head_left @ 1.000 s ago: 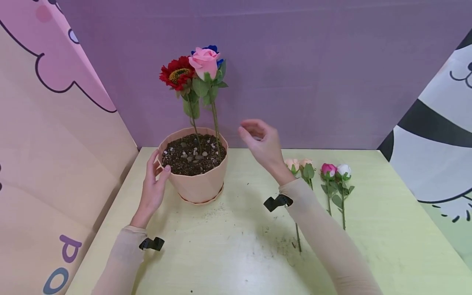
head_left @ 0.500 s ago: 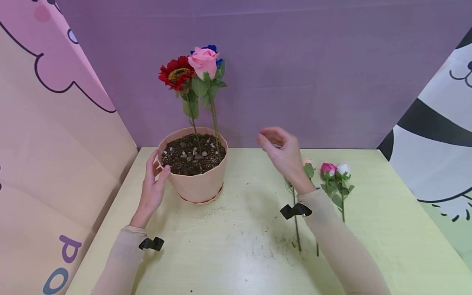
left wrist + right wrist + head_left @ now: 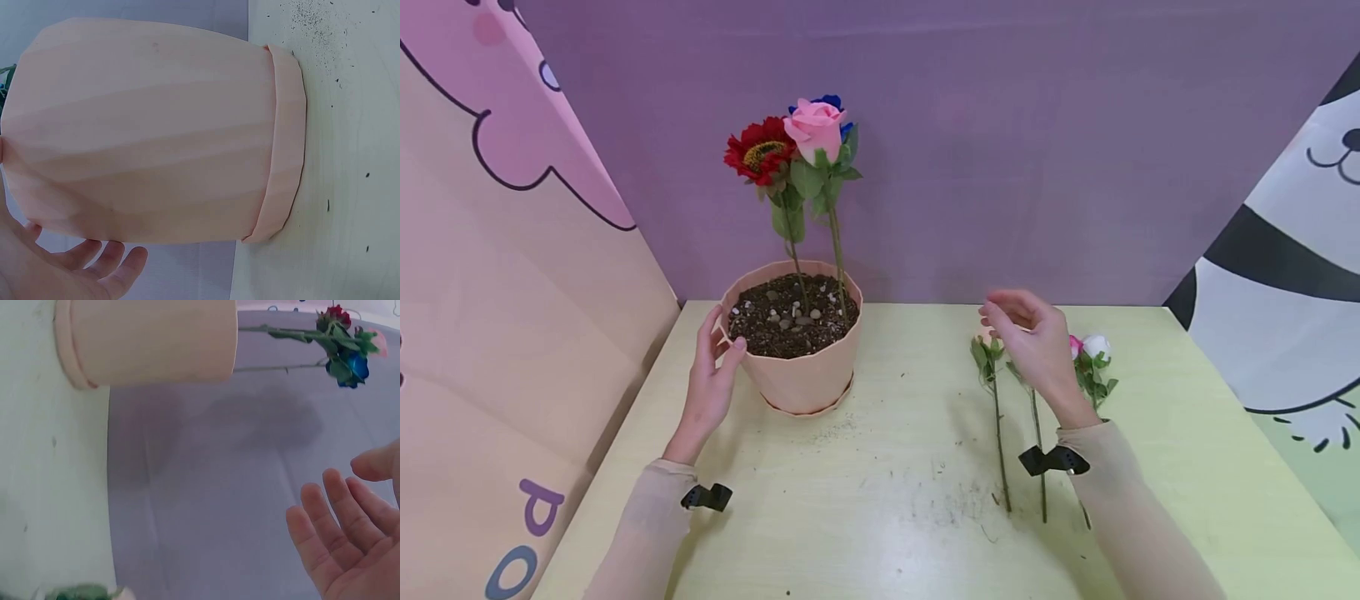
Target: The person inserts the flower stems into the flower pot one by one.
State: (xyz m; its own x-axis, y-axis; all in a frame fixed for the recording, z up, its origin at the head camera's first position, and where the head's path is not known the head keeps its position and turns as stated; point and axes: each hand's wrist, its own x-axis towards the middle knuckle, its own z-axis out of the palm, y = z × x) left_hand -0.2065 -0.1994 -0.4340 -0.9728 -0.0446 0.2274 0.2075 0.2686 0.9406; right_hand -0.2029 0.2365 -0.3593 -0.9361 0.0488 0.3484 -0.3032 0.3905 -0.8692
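Note:
My left hand holds the left side of a peach flowerpot, its thumb on the front near the rim and its fingers around the side. Dark soil with pebbles fills the pot. Out of it rise a red sunflower-like flower, a pink rose and a blue flower partly behind the rose. My right hand hovers with nothing in it, fingers loosely bent, as the right wrist view also shows. It is above the flowers lying on the right and hides some of their heads.
On the table at right lie several flowers: a pale peach rose, a magenta one and a white rose. Soil crumbs are scattered between pot and stems. A purple backdrop stands behind.
My right hand has moved right and down, from beside the pot to over the lying flowers. The left hand and the pot stay put.

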